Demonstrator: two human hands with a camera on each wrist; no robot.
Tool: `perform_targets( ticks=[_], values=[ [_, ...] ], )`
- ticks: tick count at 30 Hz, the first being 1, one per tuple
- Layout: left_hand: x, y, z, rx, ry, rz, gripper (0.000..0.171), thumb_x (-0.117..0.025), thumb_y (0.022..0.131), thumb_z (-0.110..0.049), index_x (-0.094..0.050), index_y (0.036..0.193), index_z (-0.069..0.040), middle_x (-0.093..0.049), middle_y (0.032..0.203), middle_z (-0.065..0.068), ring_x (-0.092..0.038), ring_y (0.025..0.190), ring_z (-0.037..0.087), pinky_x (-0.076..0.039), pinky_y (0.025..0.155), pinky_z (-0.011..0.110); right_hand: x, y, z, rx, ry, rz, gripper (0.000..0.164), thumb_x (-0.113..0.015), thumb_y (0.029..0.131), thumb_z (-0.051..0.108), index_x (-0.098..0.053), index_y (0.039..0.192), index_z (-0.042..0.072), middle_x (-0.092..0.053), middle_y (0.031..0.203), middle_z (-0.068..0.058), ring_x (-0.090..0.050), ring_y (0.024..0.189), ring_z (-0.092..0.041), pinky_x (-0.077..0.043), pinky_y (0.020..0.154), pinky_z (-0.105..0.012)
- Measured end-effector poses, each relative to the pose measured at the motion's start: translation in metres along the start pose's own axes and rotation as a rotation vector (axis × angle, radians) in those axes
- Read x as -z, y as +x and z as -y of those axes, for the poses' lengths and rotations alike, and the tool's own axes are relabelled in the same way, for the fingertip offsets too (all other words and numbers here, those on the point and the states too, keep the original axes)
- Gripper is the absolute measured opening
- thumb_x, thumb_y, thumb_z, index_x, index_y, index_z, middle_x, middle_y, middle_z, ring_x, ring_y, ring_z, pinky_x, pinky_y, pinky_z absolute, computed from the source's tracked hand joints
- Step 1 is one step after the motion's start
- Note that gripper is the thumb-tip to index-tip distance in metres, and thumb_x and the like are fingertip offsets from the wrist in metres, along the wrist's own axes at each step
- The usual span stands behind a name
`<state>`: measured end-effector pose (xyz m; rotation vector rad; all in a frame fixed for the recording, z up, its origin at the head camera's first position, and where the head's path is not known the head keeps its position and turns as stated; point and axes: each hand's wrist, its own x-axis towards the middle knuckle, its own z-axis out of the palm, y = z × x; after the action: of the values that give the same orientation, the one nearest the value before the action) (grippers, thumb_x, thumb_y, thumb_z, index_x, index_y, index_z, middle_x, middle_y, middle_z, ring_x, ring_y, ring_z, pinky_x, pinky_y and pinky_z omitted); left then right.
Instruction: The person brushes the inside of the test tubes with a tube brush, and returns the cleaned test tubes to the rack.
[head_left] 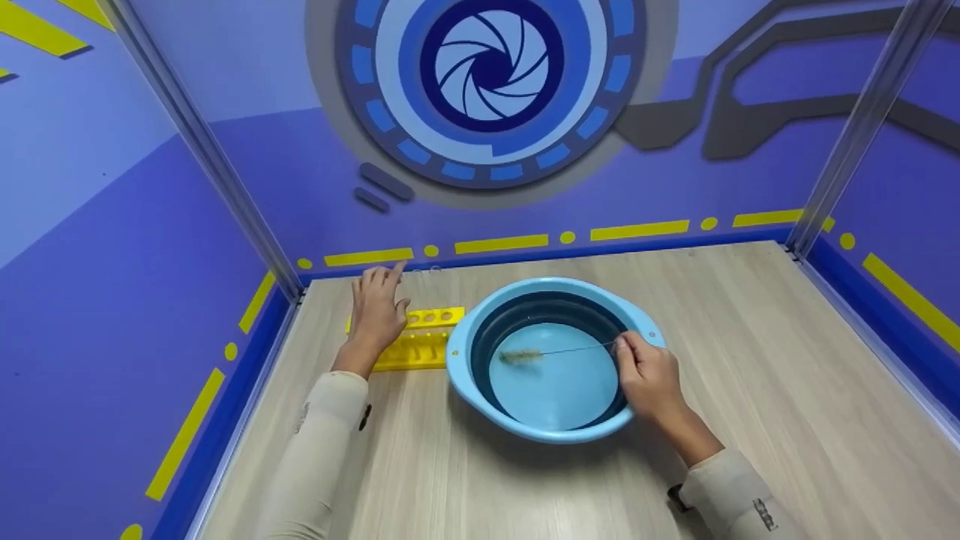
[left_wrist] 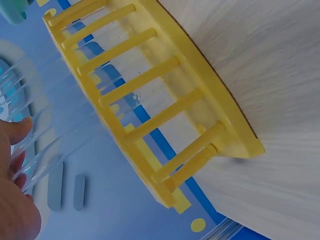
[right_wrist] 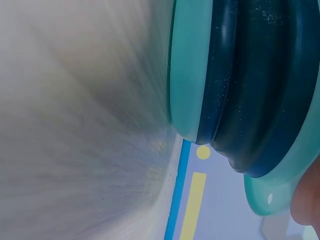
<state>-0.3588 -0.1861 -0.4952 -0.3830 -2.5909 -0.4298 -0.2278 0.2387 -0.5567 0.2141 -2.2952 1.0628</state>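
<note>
My right hand [head_left: 651, 375] pinches the thin wire handle of a test tube brush [head_left: 521, 356] at the right rim of a light blue collapsible basin [head_left: 555, 433]. The tan bristles lie over the basin's inside, left of its middle. In the right wrist view, a bit of the hand [right_wrist: 306, 192] shows beside the basin's rim tab. My left hand [head_left: 375, 311] reaches over a yellow test tube rack [head_left: 409, 352], its thumb and index finger apart. Clear test tubes [left_wrist: 55, 107] stand in the rack, and the left fingers are among their upper ends; contact is unclear.
The rack stands just left of the basin on a wood-grain table [head_left: 750, 360]. A blue printed wall [head_left: 525, 217] closes the back, with side walls left and right. Metal posts [head_left: 217, 165] stand at the corners.
</note>
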Motion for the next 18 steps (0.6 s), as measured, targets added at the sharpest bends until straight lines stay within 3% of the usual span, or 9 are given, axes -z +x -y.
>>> perform_targets(
  ticks=[5,9,18],
  values=[
    [-0.004,-0.003,-0.001,0.037,-0.004,0.005,0.070,-0.075,0.099,-0.015,-0.045,0.162,-0.014,-0.062,0.133,0.012,-0.046,0.140,0.036,-0.037,0.118,0.054,-0.002,0.001,0.000,0.018,-0.019,-0.013,0.020,-0.058,0.107,0.009,-0.070,0.092,0.009,-0.064,0.070,0.001,-0.053,0.063,-0.007,-0.043,0.060,-0.023],
    [-0.007,-0.005,-0.003,0.071,-0.034,-0.032,0.071,-0.076,0.098,-0.013,-0.046,0.162,-0.014,-0.063,0.131,0.012,-0.045,0.141,0.035,-0.037,0.120,0.053,-0.004,0.003,-0.001,0.039,-0.036,0.006,0.019,-0.058,0.107,0.010,-0.070,0.093,0.009,-0.063,0.070,0.001,-0.053,0.062,-0.008,-0.044,0.059,-0.024],
    [-0.017,-0.002,-0.014,0.068,-0.078,-0.060,0.066,-0.072,0.100,-0.017,-0.045,0.161,-0.010,-0.061,0.130,0.015,-0.044,0.142,0.037,-0.035,0.124,0.053,-0.001,0.001,-0.003,0.029,-0.027,-0.010,0.022,-0.057,0.107,0.010,-0.069,0.088,0.012,-0.063,0.070,0.003,-0.053,0.063,-0.007,-0.043,0.059,-0.025]
  ],
)
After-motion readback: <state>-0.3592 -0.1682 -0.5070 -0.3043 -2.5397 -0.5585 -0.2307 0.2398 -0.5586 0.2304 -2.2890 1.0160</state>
